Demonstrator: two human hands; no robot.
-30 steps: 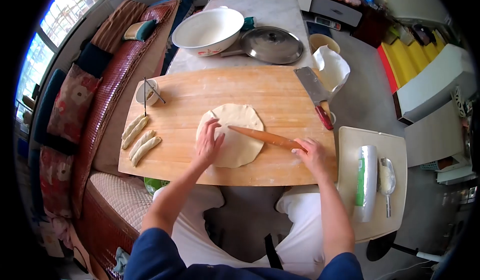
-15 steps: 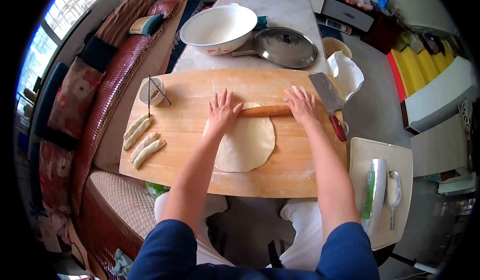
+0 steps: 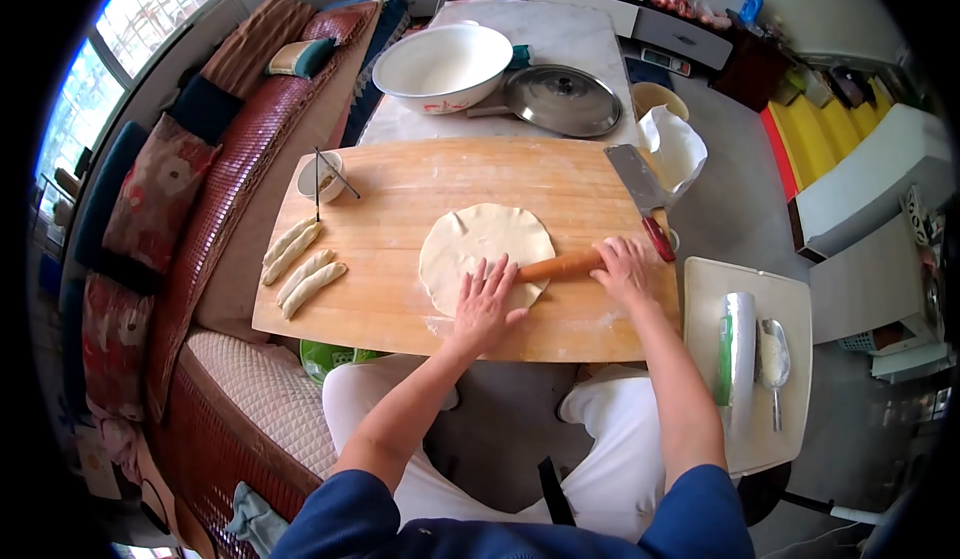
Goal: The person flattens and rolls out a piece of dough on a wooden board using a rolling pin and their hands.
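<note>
A flat round sheet of dough (image 3: 478,244) lies on the wooden board (image 3: 400,179). Across its lower right part runs a wooden rolling pin (image 3: 562,265). My left hand (image 3: 487,304), fingers apart, rests over the pin's left end at the dough's lower edge. Fingers bent, my right hand (image 3: 625,269) is closed on the pin's right end. Several dough strips (image 3: 312,285) lie at the board's left, below a small white bowl (image 3: 312,181) with dark sticks. A cleaver (image 3: 637,181) with a red handle lies at the board's right edge.
Behind the board, a large white basin (image 3: 440,67) and a metal lid (image 3: 563,101) stand on the marble table (image 3: 460,134). At the right, a cream tray (image 3: 700,359) holds a plastic wrap roll (image 3: 738,359) and a metal scoop (image 3: 773,364).
Since half a second ago, both hands and the rolling pin have come back toward my body. My right hand's fingers, spread before, now bend round the pin's end. The camera view has shifted slightly.
</note>
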